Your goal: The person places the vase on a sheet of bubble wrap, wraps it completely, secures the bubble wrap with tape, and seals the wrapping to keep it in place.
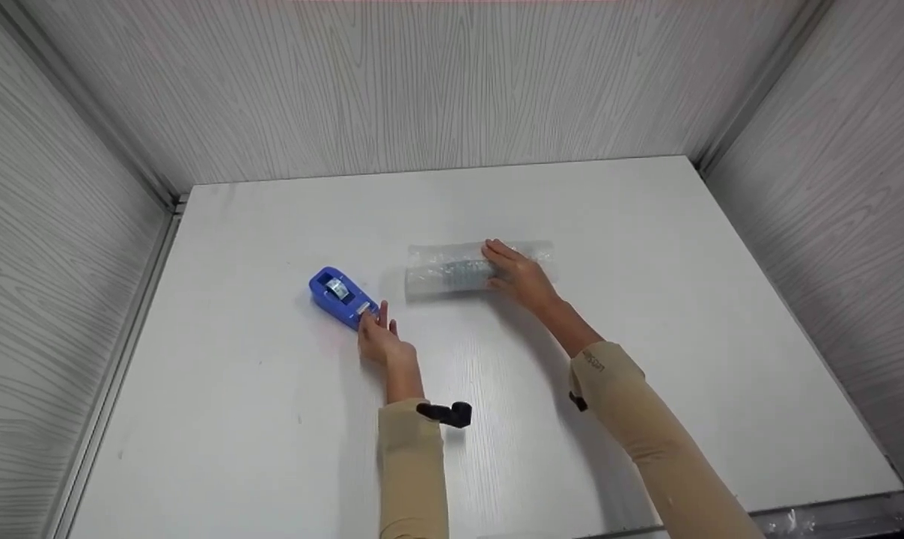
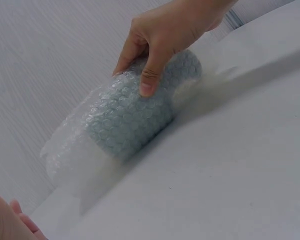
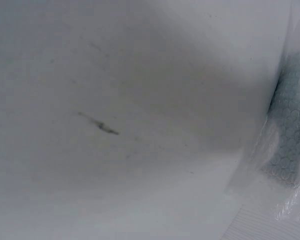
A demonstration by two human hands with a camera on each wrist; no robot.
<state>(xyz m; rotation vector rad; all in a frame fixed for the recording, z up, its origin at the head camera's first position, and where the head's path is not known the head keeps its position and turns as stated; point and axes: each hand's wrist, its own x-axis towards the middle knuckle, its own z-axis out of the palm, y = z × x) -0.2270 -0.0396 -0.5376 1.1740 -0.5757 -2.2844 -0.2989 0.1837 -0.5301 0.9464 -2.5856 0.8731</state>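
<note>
A cylinder-shaped bundle in clear bubble wrap [image 1: 441, 277] lies crosswise on the white table. Something pale blue-green shows through its layers, its kind hidden. My right hand [image 1: 525, 281] grips the bundle from above; in the left wrist view the thumb [image 2: 147, 82] presses one side and the fingers go over the other. To the left is a blue tape dispenser [image 1: 332, 296] carrying a small tape roll [image 1: 337, 288]. At its cutter end, my left hand [image 1: 386, 344] pinches with thumb and forefinger at the tape; the strip itself is too small to make out.
Grey wood-grain panels [image 1: 422, 90] wall the white table [image 1: 646, 299] at the back and both sides. A metal rail [image 1: 834, 516] runs along the near right edge. Black camera mounts [image 1: 452, 414] stick out from the sleeves.
</note>
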